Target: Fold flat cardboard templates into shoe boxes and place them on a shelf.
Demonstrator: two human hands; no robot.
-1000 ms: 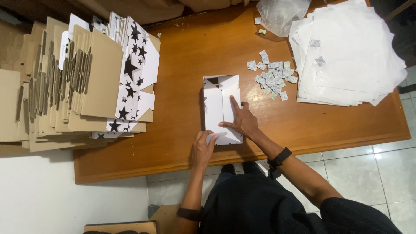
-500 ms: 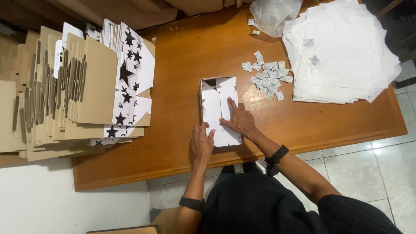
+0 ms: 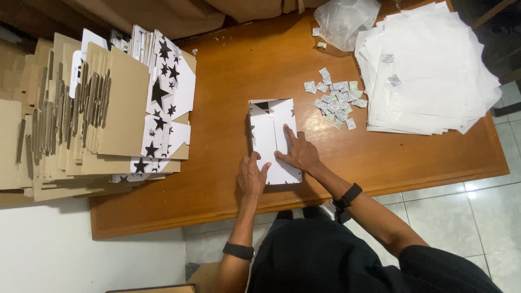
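I am folding a white box (image 3: 273, 138) that lies flat on the brown table (image 3: 228, 184), near the table's front edge. My left hand (image 3: 251, 176) presses on the box's near left corner, fingers spread flat, not gripping. My right hand (image 3: 300, 153) lies on the box's middle, fingers stretched out flat along a flap, holding it down.

I think the job is partly done. The near flaps look folded in, but the far end of the box is still open, with a dark gap showing there. So that end is left to close.

Left of the box stands a big stack of flat cardboard (image 3: 81, 114), some with black stars. Right of the box is a small heap of tiny packets (image 3: 336, 102), and further right a pile of white paper (image 3: 429, 70). Beyond the packets sits a clear plastic bag (image 3: 347, 19).

There is bare table on both sides of the box, so I have room to turn it. The front edge is close to its near end, so it could slip off toward me.
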